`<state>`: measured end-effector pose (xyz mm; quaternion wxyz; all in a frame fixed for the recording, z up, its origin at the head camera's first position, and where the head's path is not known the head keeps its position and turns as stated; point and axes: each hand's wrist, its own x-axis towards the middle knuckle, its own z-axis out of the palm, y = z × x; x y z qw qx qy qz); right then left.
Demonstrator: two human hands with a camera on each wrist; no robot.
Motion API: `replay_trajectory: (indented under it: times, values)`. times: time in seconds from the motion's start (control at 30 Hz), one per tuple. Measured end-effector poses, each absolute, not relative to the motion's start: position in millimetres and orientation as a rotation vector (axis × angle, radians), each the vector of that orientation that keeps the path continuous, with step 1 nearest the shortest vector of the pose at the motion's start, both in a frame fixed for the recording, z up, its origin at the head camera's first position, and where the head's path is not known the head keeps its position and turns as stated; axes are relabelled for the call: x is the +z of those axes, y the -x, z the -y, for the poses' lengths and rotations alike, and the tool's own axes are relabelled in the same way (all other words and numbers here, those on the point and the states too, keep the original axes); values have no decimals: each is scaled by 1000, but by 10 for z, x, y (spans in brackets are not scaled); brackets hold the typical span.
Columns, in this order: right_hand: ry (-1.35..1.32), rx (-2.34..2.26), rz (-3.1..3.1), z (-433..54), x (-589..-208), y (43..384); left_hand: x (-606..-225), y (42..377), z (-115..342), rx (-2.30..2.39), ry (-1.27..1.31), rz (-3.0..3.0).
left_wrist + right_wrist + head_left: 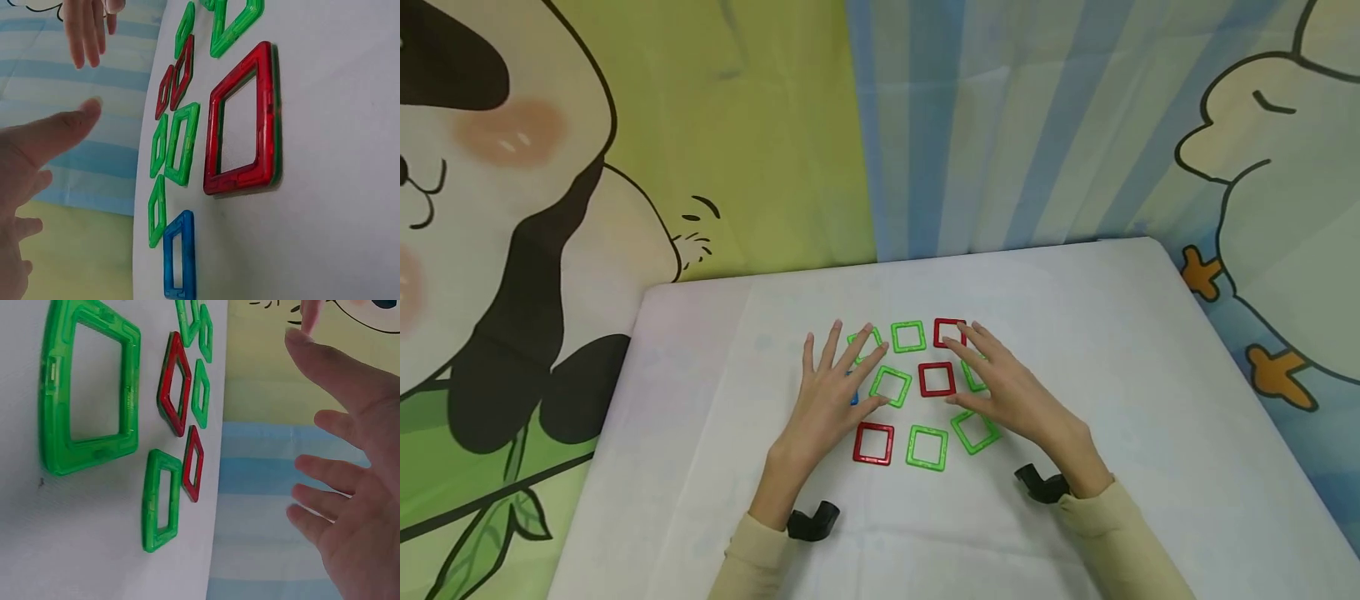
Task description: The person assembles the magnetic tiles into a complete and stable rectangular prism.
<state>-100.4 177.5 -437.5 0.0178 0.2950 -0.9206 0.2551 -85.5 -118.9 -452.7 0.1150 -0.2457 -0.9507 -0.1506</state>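
Observation:
Square plastic frames, like magnetic building tiles, lie in loose rows on the white table. My left hand (827, 404) hovers over the left side with fingers spread, partly covering a blue frame (189, 256) and a green frame. Its thumb points toward a tilted green frame (906, 392). Below it lies a red frame (872, 462), with a green layer under it in the left wrist view. My right hand (1018, 392), fingers extended and apart, overlaps the far red frame (937, 333) and a green one. Near its thumb are the middle red frame (922, 380) and a green frame (987, 444). Neither hand holds anything.
More green frames lie at the back middle (895, 337) and front middle (946, 451). A black curved piece sits at the left wrist (814, 523) and another at the right (1041, 485). Cartoon-printed cloth (775, 167) stands behind the table (700, 417).

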Motion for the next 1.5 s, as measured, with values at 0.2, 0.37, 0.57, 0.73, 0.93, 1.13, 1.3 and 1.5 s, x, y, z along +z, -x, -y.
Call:
replay_trajectory:
  times: [0.2,0.37,0.57,0.73,0.93,1.13,1.3,1.5]
  values:
    - [-892,856,2912,-1751,-4446,971,-4592,833,1129,-596,763,2833]
    - [-913,862,2904,-1715,-4508,1009,-4635,873,1062,-818,752,2943]
    - [-946,836,2913,-1662,-4621,1072,-4715,950,989,-903,790,3022]
    - [-963,798,2923,-1613,-4678,1110,-4779,985,930,-840,795,3097]
    - [-1007,747,2900,-1569,-4753,1157,-4847,992,879,-803,806,3124]
    - [-1032,726,2908,-1563,-4794,1179,-4893,992,866,-780,824,3115]
    - [-1055,711,2912,-1550,-4822,1206,-4900,1004,842,-759,846,3107]
    - [-1088,690,2890,-1540,-4850,1222,-4915,1008,808,-724,845,3108]
